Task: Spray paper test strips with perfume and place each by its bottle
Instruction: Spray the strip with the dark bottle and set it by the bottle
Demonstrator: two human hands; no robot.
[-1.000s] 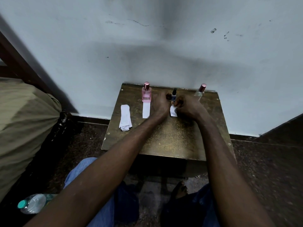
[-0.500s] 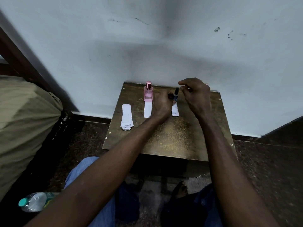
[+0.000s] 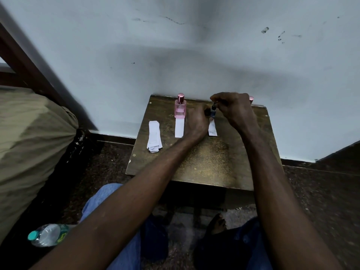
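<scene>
Now L grip (image 3: 196, 121) holds dark bottle (image 3: 213, 112); R grip (image 3: 233, 111) pinches its top, nr table (image 3: 204, 164) back edge.

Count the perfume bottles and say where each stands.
3. A pink glass bottle stands leftmost; a small dark bottle is held by the left hand and right hand; a third, behind the right hand, shows only its rose cap.

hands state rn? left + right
Left hand: closed, holding the dark bottle at its base.
Right hand: closed, pinching the same bottle's top.
</scene>
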